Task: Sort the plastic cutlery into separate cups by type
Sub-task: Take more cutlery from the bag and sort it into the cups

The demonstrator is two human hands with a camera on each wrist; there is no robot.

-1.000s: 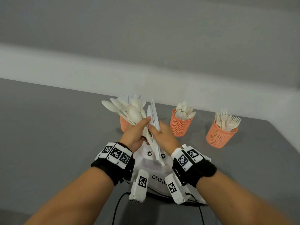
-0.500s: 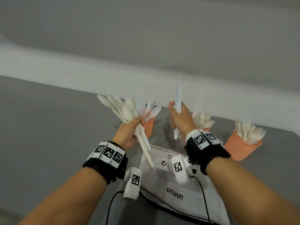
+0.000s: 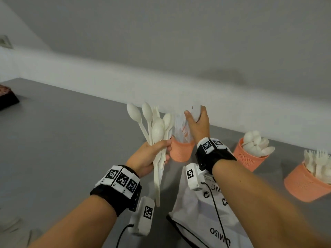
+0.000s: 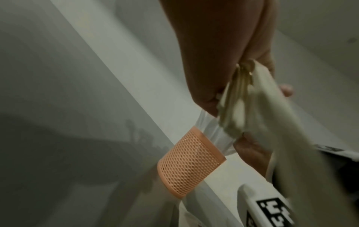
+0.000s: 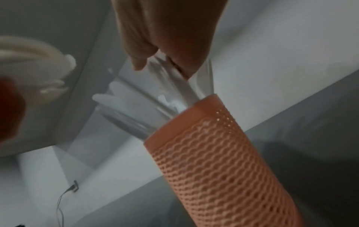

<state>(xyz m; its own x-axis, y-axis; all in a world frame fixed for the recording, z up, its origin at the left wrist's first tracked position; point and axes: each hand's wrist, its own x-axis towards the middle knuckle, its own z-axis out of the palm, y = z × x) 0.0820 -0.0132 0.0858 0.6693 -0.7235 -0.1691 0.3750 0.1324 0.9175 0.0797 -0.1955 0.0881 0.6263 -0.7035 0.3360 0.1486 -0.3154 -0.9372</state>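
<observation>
My left hand (image 3: 152, 153) grips a bundle of white plastic spoons and forks (image 3: 155, 129) by the handles, bowls fanned upward, just left of the nearest orange mesh cup (image 3: 180, 153). My right hand (image 3: 198, 122) is directly above that cup and pinches a few white knives (image 3: 196, 111). In the right wrist view the knives (image 5: 174, 81) run from my fingers (image 5: 139, 61) down into the cup (image 5: 223, 153), beside other knives standing in it. The left wrist view shows the bundle's handles (image 4: 239, 110) in my fist, with the cup (image 4: 188, 164) below.
To the right stand an orange cup of spoons (image 3: 249, 156) and an orange cup of forks (image 3: 302, 187). A white printed bag (image 3: 202, 217) lies on the grey table under my right forearm. A dark object (image 3: 7, 99) sits at the far left; a wall runs behind.
My right hand pulled the knives out of the bundle, swung right, then came down over the left cup, lowering them into it. The left hand kept its bundle, tilting slightly.
</observation>
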